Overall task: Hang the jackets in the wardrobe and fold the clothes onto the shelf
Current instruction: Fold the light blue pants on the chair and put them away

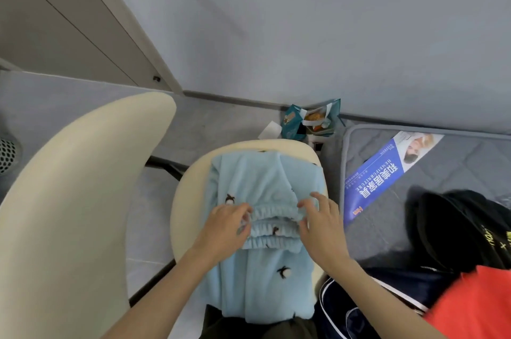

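Both grips, left hand [226, 225] and right hand [322, 224], pinch the gathered band's opposite ends on the penguin pyjama trousers [257, 181], whose length runs across the chair seat [188, 200] toward me.

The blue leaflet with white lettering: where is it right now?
The leaflet lies right of centre in the head view, on the grey mattress, between the cream chair seat and the black garment.

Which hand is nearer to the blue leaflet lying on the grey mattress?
Right. The right hand grips the waistband of the light blue pants, just left of the leaflet; the left hand grips the waistband's other end, farther left over the chair seat.
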### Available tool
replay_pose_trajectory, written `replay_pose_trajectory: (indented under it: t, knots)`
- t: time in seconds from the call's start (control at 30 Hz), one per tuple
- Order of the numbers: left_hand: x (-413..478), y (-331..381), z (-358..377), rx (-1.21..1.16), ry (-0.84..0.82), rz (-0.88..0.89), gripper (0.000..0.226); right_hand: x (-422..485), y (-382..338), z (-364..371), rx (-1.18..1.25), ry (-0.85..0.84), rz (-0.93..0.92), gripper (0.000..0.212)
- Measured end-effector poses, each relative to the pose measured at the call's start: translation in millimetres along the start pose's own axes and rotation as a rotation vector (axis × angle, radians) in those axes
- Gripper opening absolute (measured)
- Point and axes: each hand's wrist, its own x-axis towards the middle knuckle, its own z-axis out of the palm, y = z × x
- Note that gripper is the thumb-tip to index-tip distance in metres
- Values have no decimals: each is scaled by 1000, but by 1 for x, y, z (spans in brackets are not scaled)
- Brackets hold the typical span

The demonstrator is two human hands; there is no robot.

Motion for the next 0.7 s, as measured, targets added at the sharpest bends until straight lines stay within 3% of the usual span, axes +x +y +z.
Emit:
replay_pose_trajectory:
  t: [0.1, 0.17, 0.23, 0.37, 0.53, 0.63, 0.7]
  knots:
    - [23, 3, 3, -159, 199, -213, 39, 7, -6, 12, -29, -124, -152, 48]
    - [39, 2, 2, -369, 183, -461, 60, 14, -4, 22, -74, -281, -141, 53]
    - [50, -7, 6, -509, 120, -571, 72, 19, 4, 30, -100, -372, -66, 54]
    - [51, -22, 11, -418, 109, -551, 71, 26, 13, 29, -101, -365, 19, 40]
    - [58, -19, 2, -68, 202, -493, 74, 50, 2, 2, -13, 164, -78, 20]
    - [89, -15, -14, 4, 176, -288, 79, 81, 4, -8, 16, 83, -139, 61]
    - [116, -17, -22, 133, -3, -218, 88, 105, 6, -10, -48, -97, -153, 84]
